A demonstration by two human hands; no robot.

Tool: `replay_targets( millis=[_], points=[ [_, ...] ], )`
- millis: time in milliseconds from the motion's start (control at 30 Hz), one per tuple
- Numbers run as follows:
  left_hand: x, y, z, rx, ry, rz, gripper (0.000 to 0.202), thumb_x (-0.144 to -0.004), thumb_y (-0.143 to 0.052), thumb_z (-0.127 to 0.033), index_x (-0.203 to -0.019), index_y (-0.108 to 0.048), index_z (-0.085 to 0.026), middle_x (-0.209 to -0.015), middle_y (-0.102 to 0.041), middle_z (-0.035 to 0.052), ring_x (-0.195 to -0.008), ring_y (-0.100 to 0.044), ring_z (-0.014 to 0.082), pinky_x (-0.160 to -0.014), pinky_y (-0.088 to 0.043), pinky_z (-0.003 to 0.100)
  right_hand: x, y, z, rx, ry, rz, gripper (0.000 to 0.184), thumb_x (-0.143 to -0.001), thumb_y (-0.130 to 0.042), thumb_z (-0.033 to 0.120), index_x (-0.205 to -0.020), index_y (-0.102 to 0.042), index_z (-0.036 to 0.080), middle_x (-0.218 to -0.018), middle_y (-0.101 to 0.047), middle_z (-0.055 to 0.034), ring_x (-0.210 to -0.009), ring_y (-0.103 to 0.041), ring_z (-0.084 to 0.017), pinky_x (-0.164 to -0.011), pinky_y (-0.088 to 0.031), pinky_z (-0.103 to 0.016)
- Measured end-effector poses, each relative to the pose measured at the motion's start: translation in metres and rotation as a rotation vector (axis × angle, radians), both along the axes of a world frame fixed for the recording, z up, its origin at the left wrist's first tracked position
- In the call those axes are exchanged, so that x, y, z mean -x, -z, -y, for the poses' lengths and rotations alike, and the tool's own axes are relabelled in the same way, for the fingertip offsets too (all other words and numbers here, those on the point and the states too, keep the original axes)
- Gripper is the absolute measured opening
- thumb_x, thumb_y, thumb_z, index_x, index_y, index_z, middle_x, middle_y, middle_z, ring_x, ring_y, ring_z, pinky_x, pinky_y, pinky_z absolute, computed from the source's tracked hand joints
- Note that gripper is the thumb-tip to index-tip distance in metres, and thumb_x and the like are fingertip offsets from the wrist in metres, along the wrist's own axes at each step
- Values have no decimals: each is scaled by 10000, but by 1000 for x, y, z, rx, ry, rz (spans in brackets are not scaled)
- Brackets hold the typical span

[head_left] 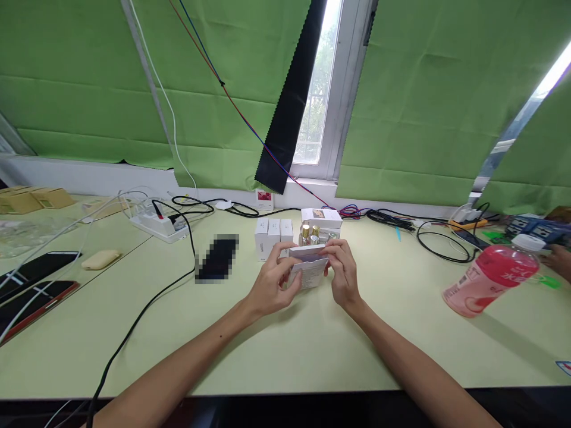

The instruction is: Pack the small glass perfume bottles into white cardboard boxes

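Observation:
Between my two hands is a small white cardboard box (308, 273) with fine print on its front and a raised flap along the top. My left hand (274, 282) grips its left side, thumb on the front face. At the right edge of the flap, the fingers of my right hand (342, 270) are closed on the box. Just behind it stand several small glass bottles (314, 233) with gold and silver caps, partly hidden by the box. Several upright white boxes (267, 233) stand in a row to the left. A larger white box (322, 219) lies behind the bottles.
A pink drink bottle (493, 276) stands at the right, near another person's hand (559, 261). Left are a pixelated dark patch (218, 258), a power strip (160, 224), phones (33, 300) and a cream case (101, 260). A black cable (147, 306) crosses the table (392, 356).

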State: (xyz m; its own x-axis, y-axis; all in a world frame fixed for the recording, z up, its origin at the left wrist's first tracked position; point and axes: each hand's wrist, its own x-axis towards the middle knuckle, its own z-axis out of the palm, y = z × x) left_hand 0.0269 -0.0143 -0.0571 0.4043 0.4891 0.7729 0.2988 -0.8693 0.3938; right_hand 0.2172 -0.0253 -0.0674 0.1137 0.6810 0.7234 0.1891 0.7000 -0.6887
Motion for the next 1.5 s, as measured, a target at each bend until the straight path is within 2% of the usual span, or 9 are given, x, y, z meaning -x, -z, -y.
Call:
replay_targets(
  millis=[467, 933, 1133, 1333, 1500],
  points=[
    [-1, 2, -2, -5, 15, 19, 139, -874, -573, -114, -978, -645, -174, -1258, -506, 130, -537, -473, 10, -409, -389, 173, 0, 0, 1, 5, 2, 2, 301, -998, -377, 288, -910, -655, 213, -1032, -489, -78, -798, -532, -184, -498, -471, -291],
    [-2, 1, -2, -20, -9, 30, 112, -892, -576, -126, -951, -660, -173, -1266, -493, 127, -527, -463, 2, -426, -430, 180, 1, -2, 2, 27, 26, 16, 365, -1036, -355, 346, -906, -668, 212, -1040, -497, -82, -807, -544, -183, -506, -480, -288],
    [-2, 2, -3, -31, 3, 31, 112, -902, -573, -126, -962, -655, -174, -1269, -480, 124, -529, -441, -4, -438, -438, 177, 1, -1, 2, 37, 31, 32, 389, -1039, -347, 367, -881, -664, 208, -1043, -490, -82, -753, -531, -168, -515, -492, -293],
    [-2, 2, -3, -17, 18, 34, 117, -916, -573, -133, -980, -659, -179, -1271, -457, 120, -558, -463, 0, -420, -425, 159, 0, -1, 1, 34, 32, 52, 369, -1035, -361, 357, -902, -672, 209, -1064, -488, -103, -885, -557, -211, -522, -490, -299],
    [-2, 2, -3, -40, 16, 38, 129, -905, -584, -112, -988, -654, -181, -1268, -455, 117, -562, -474, -1, -425, -423, 162, 0, -3, 1, 38, 44, 88, 316, -1025, -402, 340, -928, -676, 214, -1072, -497, -102, -959, -560, -230, -604, -510, -325]
  ],
)
